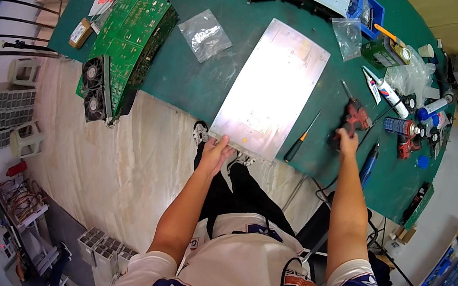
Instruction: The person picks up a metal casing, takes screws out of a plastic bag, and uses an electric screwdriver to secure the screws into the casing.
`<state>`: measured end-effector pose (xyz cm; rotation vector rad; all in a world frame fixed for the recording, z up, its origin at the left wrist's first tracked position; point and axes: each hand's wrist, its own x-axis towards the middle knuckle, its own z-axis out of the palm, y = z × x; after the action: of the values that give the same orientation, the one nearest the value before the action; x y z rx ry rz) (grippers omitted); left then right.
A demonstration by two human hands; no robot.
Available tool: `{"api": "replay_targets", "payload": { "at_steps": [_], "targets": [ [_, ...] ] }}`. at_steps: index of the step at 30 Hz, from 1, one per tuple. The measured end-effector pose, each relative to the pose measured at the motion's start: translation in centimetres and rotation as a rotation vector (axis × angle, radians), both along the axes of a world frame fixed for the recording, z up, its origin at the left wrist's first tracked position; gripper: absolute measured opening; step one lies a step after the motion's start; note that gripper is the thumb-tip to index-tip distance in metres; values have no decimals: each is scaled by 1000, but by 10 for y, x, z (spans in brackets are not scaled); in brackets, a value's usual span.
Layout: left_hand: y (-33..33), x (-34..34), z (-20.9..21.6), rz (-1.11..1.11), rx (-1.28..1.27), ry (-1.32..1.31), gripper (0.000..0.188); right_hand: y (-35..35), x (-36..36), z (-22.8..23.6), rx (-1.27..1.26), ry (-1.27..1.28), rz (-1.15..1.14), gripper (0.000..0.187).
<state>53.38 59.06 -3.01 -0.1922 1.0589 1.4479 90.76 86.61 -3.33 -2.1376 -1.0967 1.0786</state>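
Observation:
A flat silvery metal panel (pixel 272 86) lies on the green table, its near end reaching over the table's front edge. My left hand (pixel 218 154) grips that near edge, fingers partly hidden under it. To the right, my right hand (pixel 347 142) is wrapped round the handle of a red and black cordless drill (pixel 357 115), whose thin bit points away from me. Between panel and drill lies a screwdriver (pixel 301 137) with a black and orange handle. A blue pen-shaped tool (pixel 369 165) rests right of my right hand.
On the left, a green circuit board (pixel 133 28) with two black fans (pixel 91 88) overhangs the table edge. A clear plastic bag (pixel 205 35) lies beside it. Glue tubes (pixel 393 97), a spray can (pixel 400 126) and a green tin (pixel 384 53) crowd the right side. A blue bin (pixel 377 13) stands far back.

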Motion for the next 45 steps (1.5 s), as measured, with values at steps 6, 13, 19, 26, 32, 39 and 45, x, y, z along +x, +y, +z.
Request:
{"api": "replay_targets", "payload": {
  "at_steps": [6, 13, 19, 26, 32, 39, 45],
  "targets": [
    [14, 2, 0, 2, -23, -5, 51, -4, 2, 105, -271, 940, -242, 31],
    [2, -1, -14, -37, 49, -91, 72, -89, -41, 224, 589, 496, 31, 53],
    [-16, -48, 6, -438, -51, -45, 88, -126, -56, 271, 413, 1009, 220, 68],
    [-40, -149, 23, -803, -205, 435, 51, -197, -88, 278, 306, 495, 356, 61],
    [-27, -194, 23, -759, 151, 903, 39, -247, -155, 260, 154, -112, 597, 43],
    [48, -227, 57, -841, 219, 1166, 41, -291, -229, 226, 48, 28, 454, 33],
    [88, -245, 64, -859, 257, 1288, 34, -294, -257, 210, 34, 26, 361, 30]
  ]
}}
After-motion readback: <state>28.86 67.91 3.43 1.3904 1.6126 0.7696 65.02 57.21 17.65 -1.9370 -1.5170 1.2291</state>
